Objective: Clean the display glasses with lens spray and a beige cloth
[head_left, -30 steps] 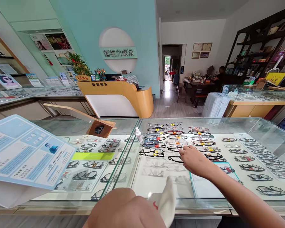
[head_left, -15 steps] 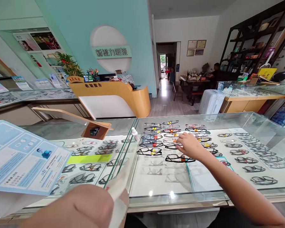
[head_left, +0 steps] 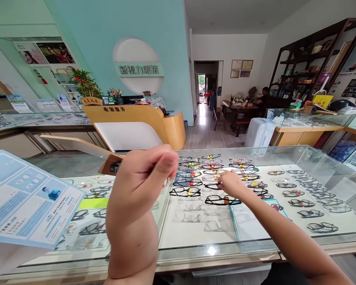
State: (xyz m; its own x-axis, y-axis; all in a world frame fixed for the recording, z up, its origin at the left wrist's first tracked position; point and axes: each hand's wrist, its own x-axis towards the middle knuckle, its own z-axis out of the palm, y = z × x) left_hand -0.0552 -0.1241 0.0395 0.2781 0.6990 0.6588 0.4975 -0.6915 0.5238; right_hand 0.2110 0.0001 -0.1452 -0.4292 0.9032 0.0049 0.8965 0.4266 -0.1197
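The left hand (head_left: 142,178) has risen from low over the counter to stand before the view, fingers curled together (what they hold, if anything, I cannot tell). The right hand (head_left: 231,184) is now at the rear pair (head_left: 213,186); whether its fingers pinch the frame is hidden. The front pair (head_left: 223,200) lies clear of both hands on the case (head_left: 184,235). Bare glass runs from there to the near edge; rows of glasses crowd the far side, a leaflet (head_left: 26,198) the left.
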